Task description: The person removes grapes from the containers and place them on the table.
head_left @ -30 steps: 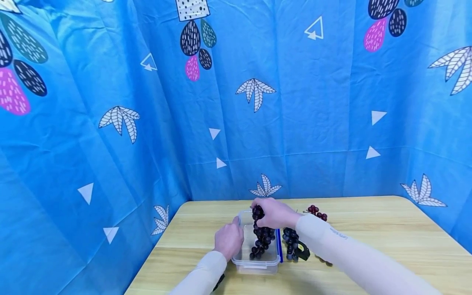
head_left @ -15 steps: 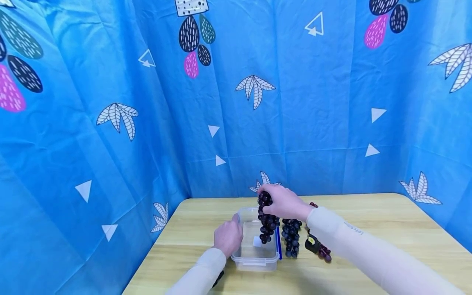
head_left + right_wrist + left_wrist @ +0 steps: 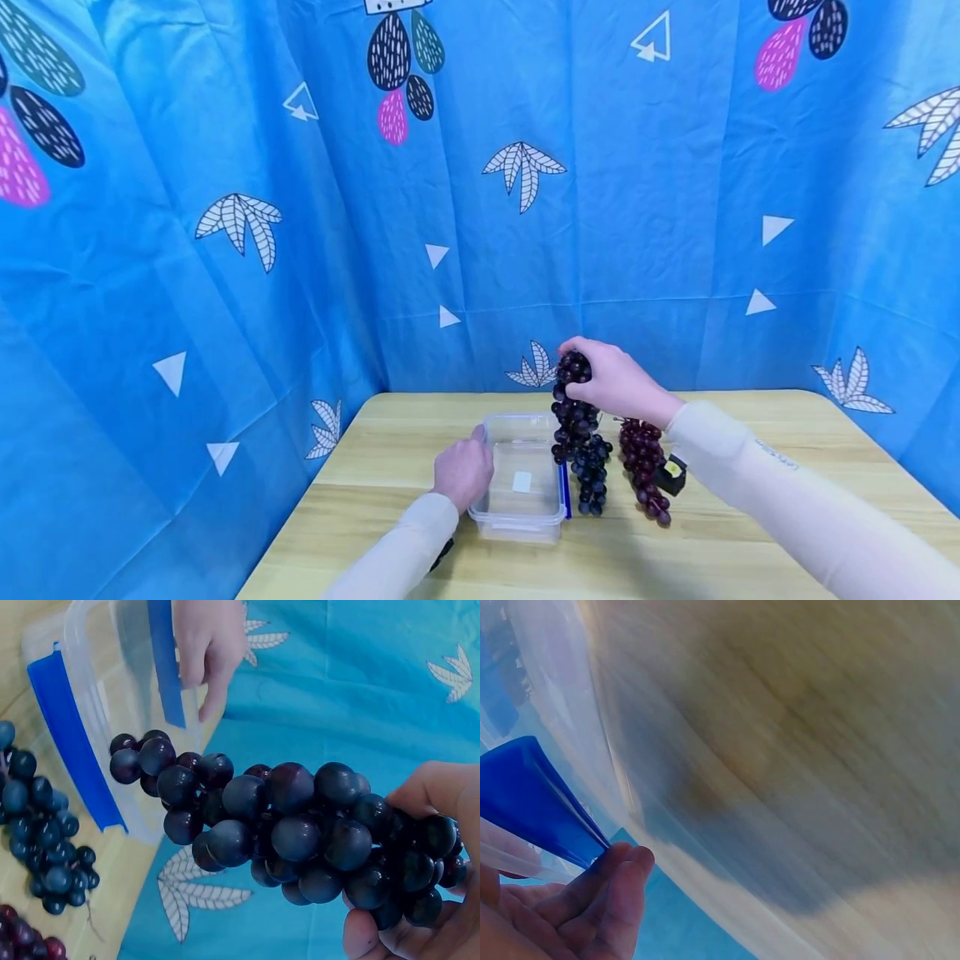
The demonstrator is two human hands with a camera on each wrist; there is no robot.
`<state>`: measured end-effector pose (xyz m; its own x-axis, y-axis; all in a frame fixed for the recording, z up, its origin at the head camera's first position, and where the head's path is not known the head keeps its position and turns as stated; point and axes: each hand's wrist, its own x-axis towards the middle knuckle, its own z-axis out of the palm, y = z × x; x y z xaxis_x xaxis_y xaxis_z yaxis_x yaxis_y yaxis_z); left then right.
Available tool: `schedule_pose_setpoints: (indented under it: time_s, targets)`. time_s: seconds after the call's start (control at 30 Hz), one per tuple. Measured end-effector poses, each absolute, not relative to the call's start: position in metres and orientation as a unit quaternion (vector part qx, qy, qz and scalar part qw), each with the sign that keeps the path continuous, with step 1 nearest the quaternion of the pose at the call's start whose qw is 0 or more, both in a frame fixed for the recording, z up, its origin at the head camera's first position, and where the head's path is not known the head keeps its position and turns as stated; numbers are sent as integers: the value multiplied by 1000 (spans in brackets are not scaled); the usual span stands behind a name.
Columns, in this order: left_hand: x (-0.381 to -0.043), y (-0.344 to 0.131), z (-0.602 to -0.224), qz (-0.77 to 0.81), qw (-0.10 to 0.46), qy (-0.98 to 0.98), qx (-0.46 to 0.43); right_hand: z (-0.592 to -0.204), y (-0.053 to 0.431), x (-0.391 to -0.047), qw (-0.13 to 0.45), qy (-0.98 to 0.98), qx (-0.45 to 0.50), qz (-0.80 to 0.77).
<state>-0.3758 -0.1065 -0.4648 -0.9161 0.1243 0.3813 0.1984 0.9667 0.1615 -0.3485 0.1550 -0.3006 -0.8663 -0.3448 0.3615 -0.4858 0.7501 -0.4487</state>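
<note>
My right hand grips a bunch of dark purple grapes by its upper end. In the head view the bunch hangs over the right side of the clear plastic container. The right wrist view shows these grapes large, with fingers and thumb around one end. My left hand holds the container's left side. In the left wrist view its fingers are at a blue latch flap. Inside the container only a small white rectangle shows on the bottom.
A blue-black grape bunch lies right of the container, partly behind the held bunch. Further right lies a red grape bunch, close to a small black block at my right wrist. A blue patterned curtain hangs behind the wooden table.
My right hand has lifted the dark purple grapes up and rightward out of the container. The red bunch has come into fuller view. My left hand stays at the container's side.
</note>
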Motion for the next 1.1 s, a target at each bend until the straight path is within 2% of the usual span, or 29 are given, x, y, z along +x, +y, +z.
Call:
schedule_pose_setpoints:
  time_s: [0.43, 0.6, 0.8, 1.1]
  targets:
    - [-376, -108, -464, -100, 190, -973, -87, -297, 201, -339, 143, -934, 198, 260]
    - [-376, -109, -465, -105, 179, -974, -88, -297, 220, -331, 131, -940, 184, 255]
    - [-380, -111, -467, -97, 193, -972, -91, -299, 243, -320, 120, -949, 157, 246]
    - [-378, -112, -465, -100, 180, -974, -90, -304, 274, -302, 137, -958, 149, 205]
